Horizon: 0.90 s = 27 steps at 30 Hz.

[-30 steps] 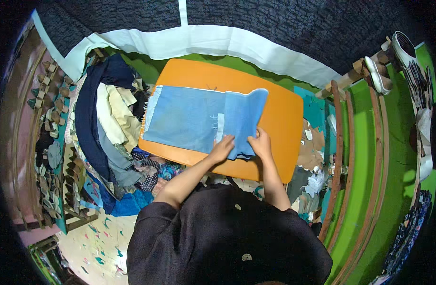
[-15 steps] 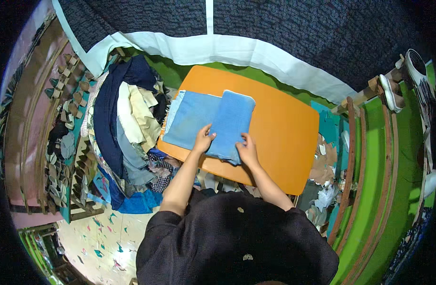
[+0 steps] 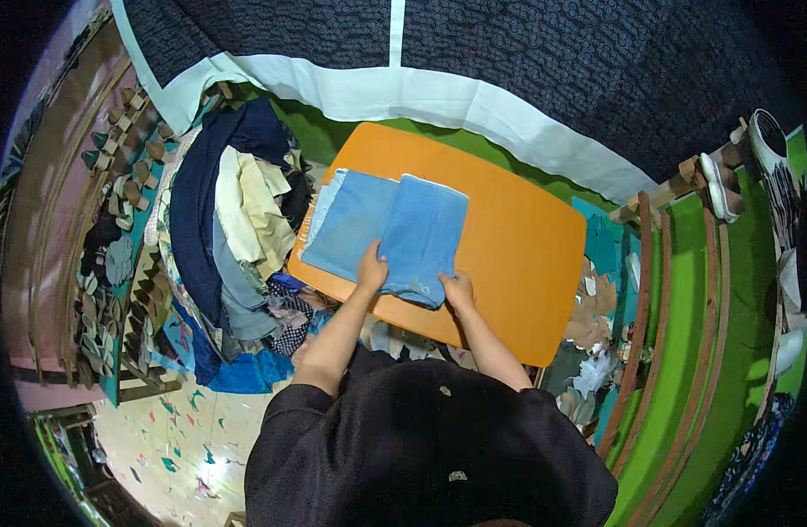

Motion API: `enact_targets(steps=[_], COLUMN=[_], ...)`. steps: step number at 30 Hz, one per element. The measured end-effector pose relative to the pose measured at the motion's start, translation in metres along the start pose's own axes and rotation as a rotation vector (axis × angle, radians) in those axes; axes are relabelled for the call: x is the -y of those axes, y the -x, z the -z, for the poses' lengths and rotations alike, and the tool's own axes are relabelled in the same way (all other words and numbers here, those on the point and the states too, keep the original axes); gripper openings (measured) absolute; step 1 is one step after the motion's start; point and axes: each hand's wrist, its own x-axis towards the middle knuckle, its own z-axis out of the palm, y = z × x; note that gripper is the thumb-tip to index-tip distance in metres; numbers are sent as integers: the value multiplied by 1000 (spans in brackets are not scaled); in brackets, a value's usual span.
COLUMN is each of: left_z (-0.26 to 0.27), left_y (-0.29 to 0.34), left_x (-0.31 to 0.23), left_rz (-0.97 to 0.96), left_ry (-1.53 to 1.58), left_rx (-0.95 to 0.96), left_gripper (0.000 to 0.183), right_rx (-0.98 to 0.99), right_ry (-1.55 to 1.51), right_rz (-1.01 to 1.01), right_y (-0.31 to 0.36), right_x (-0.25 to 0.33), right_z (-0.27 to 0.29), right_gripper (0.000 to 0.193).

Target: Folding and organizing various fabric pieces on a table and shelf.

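A blue denim cloth point(image 3: 425, 233) lies partly folded on the orange tabletop point(image 3: 517, 255), its right part doubled into a brighter flap over the paler, faded left part point(image 3: 351, 220). The left end has a light, frayed edge. My left hand point(image 3: 372, 267) is closed on the flap's near left edge, thumb on top. At the near right corner, my right hand point(image 3: 457, 290) pinches the cloth between thumb and fingers. The fingertips under the cloth are hidden.
Left of the table is a heap of fabrics, with navy cloth point(image 3: 197, 228) and cream cloth point(image 3: 245, 215). Wooden racks point(image 3: 131, 202) stand beyond it. Scraps point(image 3: 592, 307) lie at the right beside wooden rails point(image 3: 632, 325). A dark curtain point(image 3: 544, 70) hangs behind.
Both hands have closed on the flap's near edge, where their fingers were looser before. The flap has shifted slightly left and toward me.
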Motion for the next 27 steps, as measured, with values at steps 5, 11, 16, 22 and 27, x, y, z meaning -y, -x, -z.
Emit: enact_targets(steps=[5,11,16,22,27], left_z=[-63,-33,29,53,26], left_y=[54,60,36,43,42], left_x=[-16,-68,-61,-22,34], left_rz=[-132,-336,311,445,167], left_ry=[-22,176,967,782,478], left_rx=[-125,323,668,564,263], left_gripper=[49,27,52,48,43], right_rx=[-119,-165,49,544,329], right_ry=[-148,221,461,483,276], right_rz=[-23,144,319,260,147], right_y=[33,66,88,102,69], right_x=[11,88,146,134,76], right_z=[66,121,55,15,29], right_gripper=[20,19,26,27,32])
